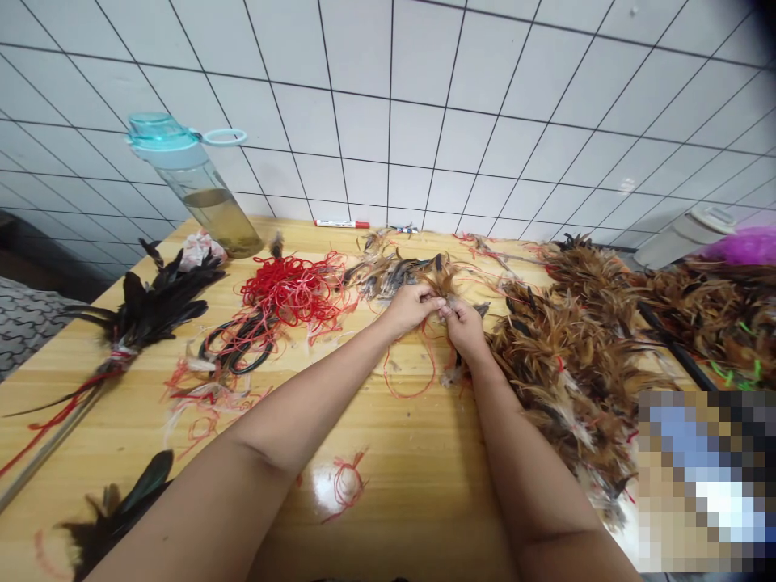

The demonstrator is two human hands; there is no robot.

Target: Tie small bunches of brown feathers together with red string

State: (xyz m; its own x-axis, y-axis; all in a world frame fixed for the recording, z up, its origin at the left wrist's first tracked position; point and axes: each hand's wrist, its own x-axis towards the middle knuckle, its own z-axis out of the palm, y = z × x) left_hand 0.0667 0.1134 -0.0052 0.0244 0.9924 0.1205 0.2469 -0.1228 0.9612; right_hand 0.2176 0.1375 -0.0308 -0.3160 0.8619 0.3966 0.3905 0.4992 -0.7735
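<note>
Pinched a small tuft of brown feathers [447,283] narrowly between the fingertips of the left hand [416,307] and the right hand [464,323], with both sets of fingers meeting or nearly so, over the wooden table [376,436]. Took that tuft as the dial's centre, with twelve o'clock toward the tiled wall [418,105].

Had a loop of red string [411,397] on the wood between six and seven o'clock, running up toward the fingers. Had a loose pile of mixed feathers [394,273] at nine, just beside the left hand. Farther out at nine, saw a tangle of red cord [284,283], with black loops [248,326] against its lower edge. Saw a red and white marker [341,224] lying near the wall at ten. Noted a bottle [221,212] at ten too, blue-lidded and partly filled with brownish liquid. Beyond the tangle at nine, found black feathers [137,307] bound to a stick [52,449], pointing away toward eight. Noticed a curl of red string [347,485] at seven.

Had a big heap of brown feather bundles [563,331] at four, close beside the right forearm. Saw a pale cup [682,238] at three, next to a purple bag [748,245].
</note>
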